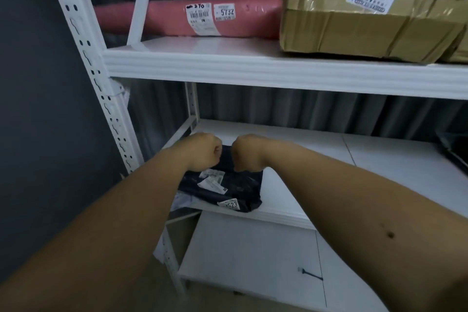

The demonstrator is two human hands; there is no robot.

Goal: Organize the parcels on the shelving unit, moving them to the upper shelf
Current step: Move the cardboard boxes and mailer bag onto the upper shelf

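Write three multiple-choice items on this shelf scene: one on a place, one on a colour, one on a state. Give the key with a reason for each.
1. Where does the dark parcel lie?
A. on the upper shelf
B. on the lower shelf, at its left end
C. on the floor

2. What colour is the long roll parcel on the upper shelf?
A. pink
B. green
C. white

3. How are the left hand and right hand placed?
A. both closed on the dark parcel's far edge
B. both hanging free
C. only one on the parcel

Key: B, it rests on the lower shelf beside the left post; A, the roll's wrap is pink; A, both fists are clenched over the parcel's far edge.
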